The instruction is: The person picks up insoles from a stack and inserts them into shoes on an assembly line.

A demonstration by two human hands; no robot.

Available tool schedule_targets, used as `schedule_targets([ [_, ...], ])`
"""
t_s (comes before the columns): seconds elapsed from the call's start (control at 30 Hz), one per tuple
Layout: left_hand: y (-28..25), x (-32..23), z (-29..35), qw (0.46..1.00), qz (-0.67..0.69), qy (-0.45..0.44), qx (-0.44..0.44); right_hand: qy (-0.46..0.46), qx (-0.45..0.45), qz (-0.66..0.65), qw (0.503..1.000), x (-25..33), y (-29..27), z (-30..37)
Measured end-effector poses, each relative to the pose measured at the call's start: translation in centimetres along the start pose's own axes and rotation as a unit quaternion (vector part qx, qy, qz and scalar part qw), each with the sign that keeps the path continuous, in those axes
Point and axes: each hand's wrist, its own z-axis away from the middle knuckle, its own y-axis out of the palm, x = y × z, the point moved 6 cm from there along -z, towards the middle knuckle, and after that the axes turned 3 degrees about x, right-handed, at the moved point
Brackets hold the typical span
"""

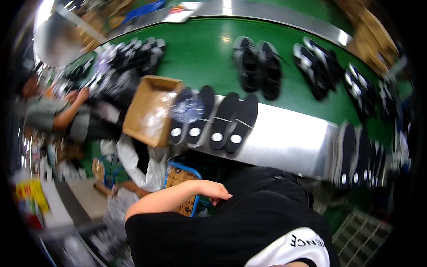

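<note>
My left hand (215, 191) is in front of my black trousers, its fingers curled in, with nothing visible in them. My right hand does not show. Beyond the left hand, black insoles (224, 116) lie side by side on a metal ledge (291, 133), white labels at their near ends. Light bands cross some of them. A round, clear plastic piece (187, 109) rests over the leftmost ones. Beside these stands an open cardboard box (133, 111) with clear plastic inside. More insoles (346, 155) stand close together at the ledge's right end.
Black shoes in pairs (258, 66) sit on a green conveyor belt (195, 53) behind the ledge. At the left stands another person (58, 113), hands near a cluster of shoes (129, 58). A blue-framed cart (180, 180) is below the box. A metal grid (362, 233) lies lower right.
</note>
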Motion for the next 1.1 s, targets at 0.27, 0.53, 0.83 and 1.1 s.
schedule_targets([
  [0.27, -5.2, -9.0, 1.7, 0.948, -0.286, 0.028, -0.139, -0.074, 0.216, 0.136, 0.964, -0.1, 2.9, 6.0],
  [0.53, 0.0, -29.9, 12.4, 0.71, -0.201, 0.622, -0.263, -0.125, -0.129, -0.031, 0.983, 6.9, -8.3, 4.4],
  [0.83, 2.3, -28.6, 16.1, 0.396, -0.206, 0.866, -0.225, -0.12, 0.041, 0.203, 0.971, 18.9, -6.2, -2.2],
  [1.1, 0.7, -25.4, 18.7, 0.194, -0.193, 0.939, -0.207, -0.337, -0.168, 0.328, 0.867, 29.4, -12.7, -8.3],
])
